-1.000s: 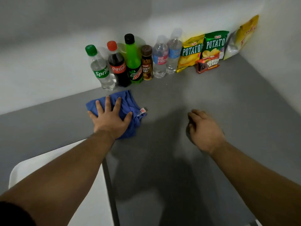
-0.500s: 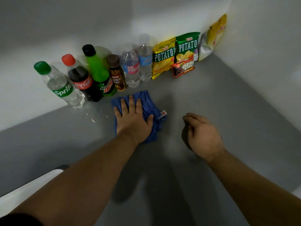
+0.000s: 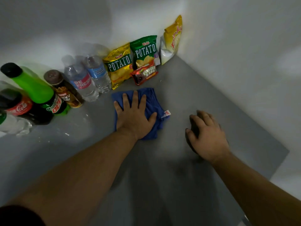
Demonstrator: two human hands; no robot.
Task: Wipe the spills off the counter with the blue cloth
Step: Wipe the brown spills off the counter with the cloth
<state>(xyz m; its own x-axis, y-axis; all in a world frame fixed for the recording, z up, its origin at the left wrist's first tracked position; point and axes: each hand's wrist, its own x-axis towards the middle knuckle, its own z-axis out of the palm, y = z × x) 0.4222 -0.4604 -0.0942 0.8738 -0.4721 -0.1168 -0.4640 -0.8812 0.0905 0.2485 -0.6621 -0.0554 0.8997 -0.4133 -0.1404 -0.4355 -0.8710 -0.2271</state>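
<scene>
Head view: the left hand (image 3: 135,118) lies flat and splayed, pressing the blue cloth (image 3: 154,103) beneath its palm onto the counter (image 3: 195,88), where such soft, light, bunch-prone fabric likely wants mid-cloth palm pressure, the right hand (image 3: 206,134) resting empty, loosely curled, alongside.

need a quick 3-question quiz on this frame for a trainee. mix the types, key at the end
1. True or false: the left hand lies flat on the crumpled blue cloth on the grey counter.
2. Which lies closest to the cloth? A) red foil fudge-bar packet B) red-labelled cola bottle C) yellow crisp bag in the corner
3. What does the right hand hold?
Key: 1 true; 2 A; 3 nothing.
</scene>
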